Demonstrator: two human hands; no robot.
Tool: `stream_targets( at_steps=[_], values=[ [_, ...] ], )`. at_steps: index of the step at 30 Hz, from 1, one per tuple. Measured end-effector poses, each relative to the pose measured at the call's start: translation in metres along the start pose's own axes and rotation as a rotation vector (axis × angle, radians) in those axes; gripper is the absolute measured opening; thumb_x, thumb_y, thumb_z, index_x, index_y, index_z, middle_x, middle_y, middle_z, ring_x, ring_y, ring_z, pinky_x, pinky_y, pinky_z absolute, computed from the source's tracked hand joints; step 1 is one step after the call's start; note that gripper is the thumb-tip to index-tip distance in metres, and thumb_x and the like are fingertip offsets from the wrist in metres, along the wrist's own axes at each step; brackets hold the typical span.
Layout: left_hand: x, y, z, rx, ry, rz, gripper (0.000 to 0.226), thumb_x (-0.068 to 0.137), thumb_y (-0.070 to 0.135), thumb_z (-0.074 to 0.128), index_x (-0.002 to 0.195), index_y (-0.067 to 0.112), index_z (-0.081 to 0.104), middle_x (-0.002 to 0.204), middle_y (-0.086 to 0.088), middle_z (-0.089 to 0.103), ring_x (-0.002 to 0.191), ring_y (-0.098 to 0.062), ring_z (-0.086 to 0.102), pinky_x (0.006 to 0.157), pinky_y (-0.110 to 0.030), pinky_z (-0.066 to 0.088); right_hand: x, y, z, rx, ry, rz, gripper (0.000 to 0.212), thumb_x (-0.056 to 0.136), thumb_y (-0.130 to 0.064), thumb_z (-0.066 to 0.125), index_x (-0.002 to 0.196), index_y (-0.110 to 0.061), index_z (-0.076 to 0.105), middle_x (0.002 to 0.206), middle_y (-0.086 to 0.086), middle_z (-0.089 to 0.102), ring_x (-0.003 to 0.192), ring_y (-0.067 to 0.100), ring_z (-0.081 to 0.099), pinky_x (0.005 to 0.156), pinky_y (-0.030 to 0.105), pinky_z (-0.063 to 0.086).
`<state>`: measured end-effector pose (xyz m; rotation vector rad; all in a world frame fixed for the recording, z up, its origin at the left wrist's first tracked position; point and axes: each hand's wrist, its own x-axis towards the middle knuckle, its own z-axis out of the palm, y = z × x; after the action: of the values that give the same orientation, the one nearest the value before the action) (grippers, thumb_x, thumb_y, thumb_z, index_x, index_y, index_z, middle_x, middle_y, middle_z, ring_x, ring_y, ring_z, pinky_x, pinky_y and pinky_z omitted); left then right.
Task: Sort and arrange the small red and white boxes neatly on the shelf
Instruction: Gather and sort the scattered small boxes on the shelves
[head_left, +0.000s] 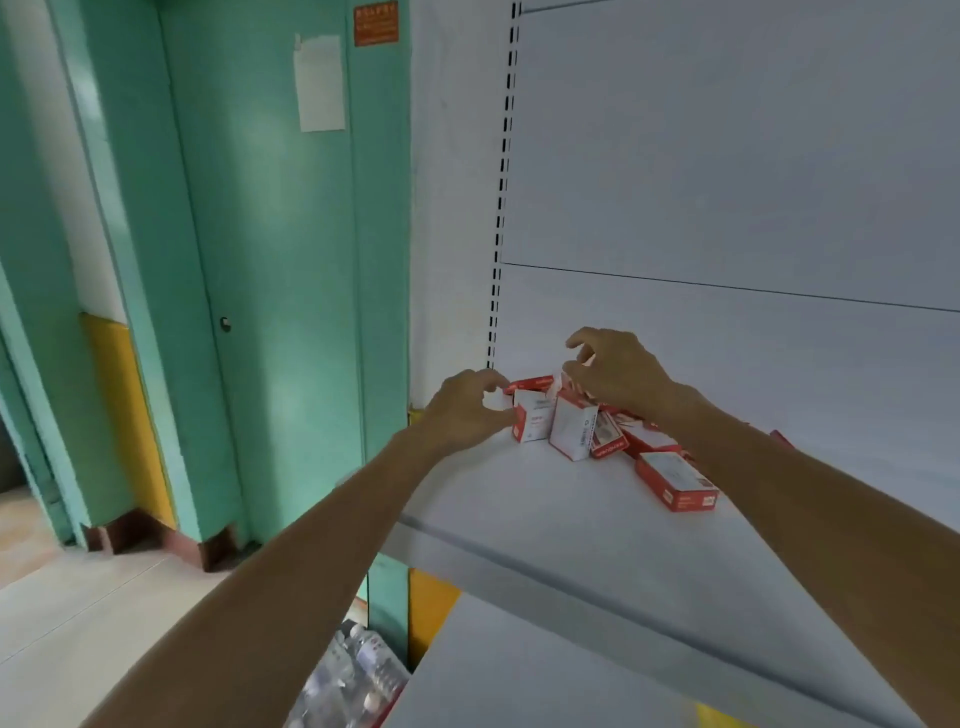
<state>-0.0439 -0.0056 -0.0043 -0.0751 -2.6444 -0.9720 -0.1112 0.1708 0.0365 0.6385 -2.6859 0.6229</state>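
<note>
Several small red and white boxes lie in a loose pile at the back left of a white shelf (545, 499). One upright box (532, 422) stands at the pile's left, another (571, 431) leans beside it, and one box (675, 480) lies flat nearer the front. My left hand (462, 410) has curled fingers; its thumb and fingertips touch the left upright box's edge. My right hand (618, 371) hovers over the pile's back with bent fingers, and whether it pinches a box is unclear. Part of the pile is hidden under my right wrist.
The shelf's white back panel (727, 182) rises behind, with a slotted upright (501, 208) at the left. A lower shelf (545, 675) juts out below. A teal door (270, 260) and wall stand left; packaged goods (353, 680) sit on the floor.
</note>
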Motion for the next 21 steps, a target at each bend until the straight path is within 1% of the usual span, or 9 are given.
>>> stream_targets(
  at_steps=[3, 6, 9, 11, 13, 15, 18, 20, 21],
  values=[
    [0.015, 0.007, 0.017, -0.046, -0.095, 0.011, 0.047, 0.079, 0.032, 0.07, 0.121, 0.017, 0.055, 0.114, -0.001, 0.057, 0.101, -0.018, 0.055, 0.09, -0.031, 0.045, -0.008, 0.01, -0.003, -0.103, -0.068, 0.048, 0.042, 0.086, -0.05, 0.055, 0.11, -0.017, 0.059, 0.103, 0.001, 0.063, 0.088, 0.016, 0.056, 0.08, 0.032, 0.045],
    [0.025, 0.008, 0.029, 0.011, -0.133, 0.044, 0.043, 0.077, 0.028, 0.071, 0.116, 0.017, 0.056, 0.107, -0.004, 0.06, 0.09, -0.02, 0.056, 0.08, -0.029, 0.044, -0.015, 0.014, -0.003, -0.104, -0.156, 0.069, 0.047, 0.082, -0.055, 0.057, 0.104, -0.014, 0.062, 0.098, 0.001, 0.062, 0.088, 0.018, 0.059, 0.08, 0.033, 0.049],
    [0.03, 0.002, 0.031, 0.096, -0.093, 0.071, 0.034, 0.079, 0.02, 0.066, 0.112, 0.018, 0.056, 0.113, -0.009, 0.062, 0.094, -0.027, 0.06, 0.08, -0.032, 0.047, -0.018, 0.011, -0.002, -0.004, -0.188, 0.048, 0.035, 0.087, -0.042, 0.058, 0.108, -0.013, 0.061, 0.106, 0.005, 0.063, 0.086, 0.016, 0.058, 0.069, 0.02, 0.048],
    [0.03, -0.002, 0.028, 0.124, -0.112, 0.092, 0.034, 0.082, 0.017, 0.061, 0.115, 0.014, 0.054, 0.117, -0.012, 0.059, 0.097, -0.029, 0.058, 0.083, -0.033, 0.046, -0.02, 0.008, 0.0, 0.033, -0.203, 0.043, 0.023, 0.094, -0.028, 0.051, 0.114, -0.019, 0.059, 0.112, 0.005, 0.062, 0.087, 0.018, 0.061, 0.063, 0.018, 0.049],
    [0.028, -0.005, 0.023, 0.169, -0.127, 0.134, 0.036, 0.084, 0.013, 0.057, 0.119, 0.007, 0.054, 0.114, -0.014, 0.058, 0.098, -0.029, 0.056, 0.082, -0.031, 0.043, -0.024, 0.005, 0.003, -0.001, -0.212, 0.031, 0.031, 0.098, -0.018, 0.039, 0.123, -0.025, 0.056, 0.119, 0.003, 0.059, 0.096, 0.022, 0.063, 0.071, 0.024, 0.052],
    [0.024, -0.007, 0.017, 0.182, -0.111, 0.185, 0.036, 0.085, 0.013, 0.055, 0.119, 0.002, 0.057, 0.103, -0.016, 0.057, 0.093, -0.028, 0.055, 0.077, -0.029, 0.041, -0.026, 0.005, 0.005, -0.03, -0.182, 0.014, 0.037, 0.098, -0.013, 0.034, 0.127, -0.024, 0.055, 0.129, 0.003, 0.055, 0.106, 0.019, 0.056, 0.08, 0.022, 0.045],
    [0.02, -0.008, 0.01, 0.162, -0.065, 0.228, 0.035, 0.084, 0.016, 0.058, 0.117, 0.004, 0.054, 0.106, -0.016, 0.055, 0.093, -0.027, 0.053, 0.073, -0.028, 0.038, -0.034, 0.004, 0.001, 0.03, -0.098, 0.071, 0.035, 0.093, -0.014, 0.048, 0.127, -0.021, 0.051, 0.122, 0.007, 0.053, 0.098, 0.018, 0.051, 0.07, 0.018, 0.04],
    [0.015, -0.004, 0.007, 0.105, -0.061, 0.255, 0.026, 0.085, 0.016, 0.057, 0.107, 0.005, 0.049, 0.094, -0.01, 0.054, 0.081, -0.022, 0.05, 0.065, -0.027, 0.037, -0.043, 0.005, -0.006, 0.029, -0.043, 0.104, 0.052, 0.081, -0.016, 0.066, 0.128, -0.021, 0.044, 0.116, 0.009, 0.045, 0.096, 0.018, 0.047, 0.064, 0.015, 0.039],
    [0.012, 0.001, 0.006, 0.071, -0.065, 0.269, 0.022, 0.086, 0.017, 0.056, 0.102, 0.006, 0.045, 0.084, -0.005, 0.052, 0.073, -0.018, 0.047, 0.059, -0.027, 0.034, -0.049, 0.006, -0.009, 0.023, 0.001, 0.115, 0.059, 0.077, -0.013, 0.07, 0.128, -0.02, 0.041, 0.116, 0.009, 0.042, 0.097, 0.018, 0.045, 0.066, 0.016, 0.039]
  ],
)
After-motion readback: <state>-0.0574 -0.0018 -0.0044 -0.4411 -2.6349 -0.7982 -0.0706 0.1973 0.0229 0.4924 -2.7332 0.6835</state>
